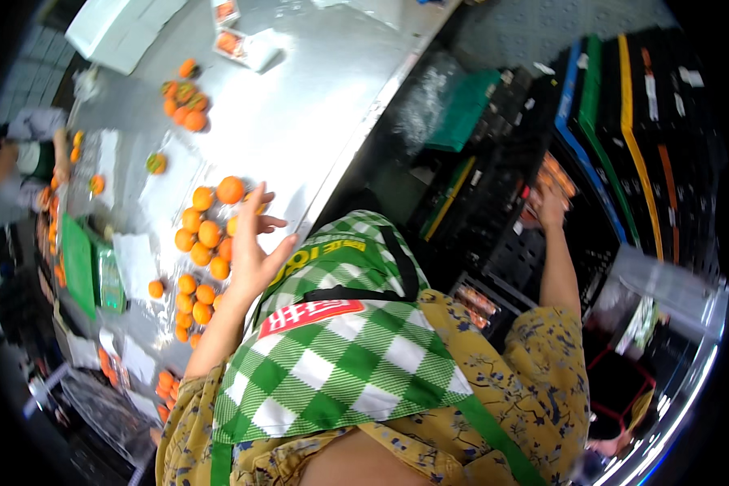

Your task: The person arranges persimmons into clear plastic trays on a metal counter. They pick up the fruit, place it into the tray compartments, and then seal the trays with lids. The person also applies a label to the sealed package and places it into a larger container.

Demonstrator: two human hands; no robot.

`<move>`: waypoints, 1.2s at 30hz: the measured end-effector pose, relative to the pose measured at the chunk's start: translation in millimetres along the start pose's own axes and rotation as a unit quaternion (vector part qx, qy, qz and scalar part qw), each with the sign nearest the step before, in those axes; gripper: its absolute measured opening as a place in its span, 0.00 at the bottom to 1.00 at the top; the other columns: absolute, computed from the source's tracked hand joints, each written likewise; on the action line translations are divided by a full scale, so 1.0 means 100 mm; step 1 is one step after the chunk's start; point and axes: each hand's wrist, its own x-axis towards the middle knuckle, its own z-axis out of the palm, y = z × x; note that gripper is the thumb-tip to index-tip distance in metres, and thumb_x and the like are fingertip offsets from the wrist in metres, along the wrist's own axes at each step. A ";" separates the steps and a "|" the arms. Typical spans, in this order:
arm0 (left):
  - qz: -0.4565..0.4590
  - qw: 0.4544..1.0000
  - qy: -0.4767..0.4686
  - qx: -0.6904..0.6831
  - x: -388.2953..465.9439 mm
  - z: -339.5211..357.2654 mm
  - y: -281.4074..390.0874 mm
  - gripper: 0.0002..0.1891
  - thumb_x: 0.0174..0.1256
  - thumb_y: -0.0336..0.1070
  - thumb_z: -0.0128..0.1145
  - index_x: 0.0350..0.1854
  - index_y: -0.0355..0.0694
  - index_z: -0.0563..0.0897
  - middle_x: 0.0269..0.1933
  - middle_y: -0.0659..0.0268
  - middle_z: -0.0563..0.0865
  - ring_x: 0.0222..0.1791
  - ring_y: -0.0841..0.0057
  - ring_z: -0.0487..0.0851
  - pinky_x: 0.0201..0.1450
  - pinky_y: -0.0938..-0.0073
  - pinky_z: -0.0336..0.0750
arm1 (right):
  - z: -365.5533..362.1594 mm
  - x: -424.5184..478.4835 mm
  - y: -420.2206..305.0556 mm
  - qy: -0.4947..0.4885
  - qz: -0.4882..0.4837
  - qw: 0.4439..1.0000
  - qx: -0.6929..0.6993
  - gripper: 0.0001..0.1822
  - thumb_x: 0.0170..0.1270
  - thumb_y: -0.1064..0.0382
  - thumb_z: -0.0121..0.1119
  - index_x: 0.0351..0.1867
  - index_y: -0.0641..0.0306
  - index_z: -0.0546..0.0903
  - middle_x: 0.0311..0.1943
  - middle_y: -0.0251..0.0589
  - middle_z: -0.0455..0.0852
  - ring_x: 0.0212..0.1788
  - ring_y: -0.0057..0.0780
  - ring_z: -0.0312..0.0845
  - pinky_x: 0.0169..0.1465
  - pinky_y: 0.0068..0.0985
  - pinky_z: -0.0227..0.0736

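My left hand hovers at the edge of a metal table, fingers apart, nothing in it. Beside and partly behind it lie several loose orange fruits in a group, with another group nearer to my forearm. My right hand reaches out to the right, onto packed orange-coloured goods in a black plastic crate. Its fingers touch or overlap the pack; whether they grip it I cannot tell. Persimmons stand in a cluster further along the table.
Stacked black crates with coloured rims stand at the right. A green scale sits on the table's far side, near a person. A white foam box and small trays of fruit lie at the table's upper part.
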 end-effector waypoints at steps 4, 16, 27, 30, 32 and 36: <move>-0.008 1.000 0.006 0.004 -0.09 -0.03 0.03 0.44 0.51 0.27 0.66 0.72 0.39 0.58 0.59 0.54 0.74 0.41 0.74 0.82 0.46 0.73 0.76 | 0.02 0.04 -0.03 -0.007 0.004 1.000 -0.012 0.25 0.51 0.63 0.67 0.54 0.57 0.78 0.59 0.56 0.73 0.58 0.53 0.72 0.59 0.39 0.70; -0.073 0.995 0.035 -0.057 -0.43 -0.12 -0.12 0.43 0.53 0.27 0.66 0.72 0.43 0.59 0.56 0.57 0.75 0.41 0.74 0.82 0.47 0.74 0.76 | -1.15 0.33 -0.72 0.282 -0.079 0.918 0.269 0.15 0.69 0.65 0.54 0.55 0.66 0.75 0.41 0.38 0.81 0.43 0.25 0.76 0.49 0.22 0.72; -0.122 0.972 0.195 -0.056 -0.55 -0.14 -0.18 0.31 0.56 0.34 0.64 0.65 0.40 0.70 0.44 0.58 0.83 0.40 0.69 0.82 0.45 0.70 0.77 | -0.63 0.58 -3.68 -0.131 -0.407 0.817 0.386 0.07 0.48 0.78 0.42 0.20 0.66 0.72 0.18 0.39 0.71 0.21 0.27 0.69 0.27 0.23 0.64; -0.159 0.960 0.222 -0.059 -0.59 -0.15 -0.17 0.21 0.58 0.34 0.63 0.56 0.40 0.79 0.43 0.59 0.84 0.40 0.70 0.83 0.44 0.71 0.77 | -0.60 0.42 -4.27 -0.222 -0.463 0.783 0.352 0.06 0.50 0.75 0.44 0.21 0.67 0.73 0.19 0.45 0.73 0.22 0.35 0.72 0.29 0.27 0.66; -0.179 0.952 0.233 -0.082 -0.54 -0.09 -0.16 0.16 0.59 0.34 0.62 0.51 0.40 0.82 0.42 0.60 0.84 0.38 0.70 0.83 0.43 0.72 0.77 | -0.66 0.30 -4.62 -0.250 -0.537 0.724 0.352 0.05 0.52 0.74 0.46 0.23 0.67 0.74 0.19 0.44 0.73 0.22 0.35 0.71 0.30 0.27 0.67; -0.181 0.925 0.303 -0.140 -0.26 0.02 0.27 0.12 0.60 0.32 0.63 0.46 0.37 0.84 0.39 0.62 0.85 0.40 0.74 0.83 0.43 0.75 0.77 | -1.03 -0.06 -5.08 -0.481 -0.497 0.661 0.290 0.15 0.63 0.72 0.53 0.52 0.64 0.75 0.18 0.37 0.72 0.22 0.19 0.68 0.29 0.21 0.66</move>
